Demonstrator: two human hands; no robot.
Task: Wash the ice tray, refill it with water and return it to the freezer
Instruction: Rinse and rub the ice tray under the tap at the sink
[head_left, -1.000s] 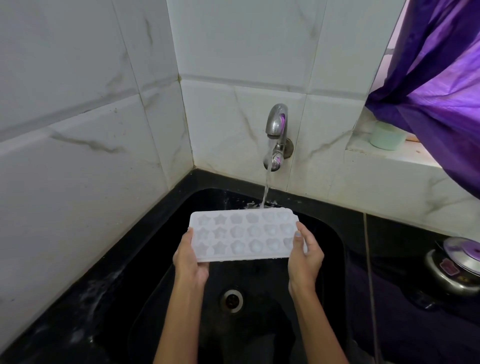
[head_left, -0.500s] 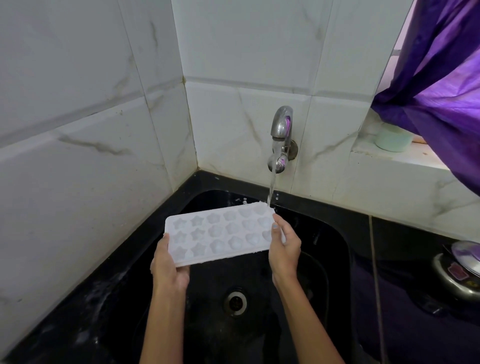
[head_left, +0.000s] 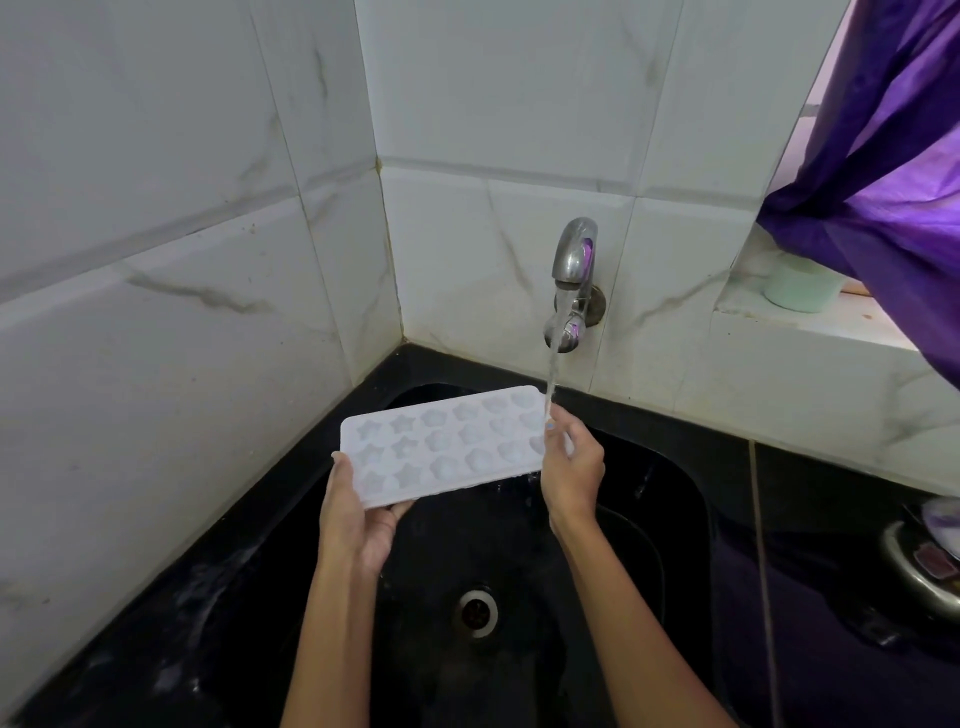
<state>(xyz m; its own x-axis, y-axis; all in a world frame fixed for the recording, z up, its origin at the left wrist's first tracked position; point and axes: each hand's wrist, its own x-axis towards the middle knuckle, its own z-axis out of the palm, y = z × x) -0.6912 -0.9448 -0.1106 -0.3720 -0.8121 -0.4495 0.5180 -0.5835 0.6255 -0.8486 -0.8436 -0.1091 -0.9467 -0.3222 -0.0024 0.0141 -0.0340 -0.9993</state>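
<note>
A white ice tray (head_left: 447, 446) with star and shell shaped cells is held level above the black sink (head_left: 675, 499). My left hand (head_left: 358, 512) grips its near left corner from below. My right hand (head_left: 571, 467) holds its right end, thumb on top. Water runs from the steel wall tap (head_left: 571, 286) in a thin stream that lands at the tray's far right corner, right by my right thumb.
The sink drain (head_left: 475, 610) lies below the tray. White tiled walls close the left and back. A mint green cup (head_left: 800, 288) stands on the window ledge under a purple curtain (head_left: 893, 171). A steel pot (head_left: 924, 561) sits on the right counter.
Both hands have carried the tray to the left, so the stream that fell near its far middle edge now hits its far right corner. The tray is tilted slightly.
</note>
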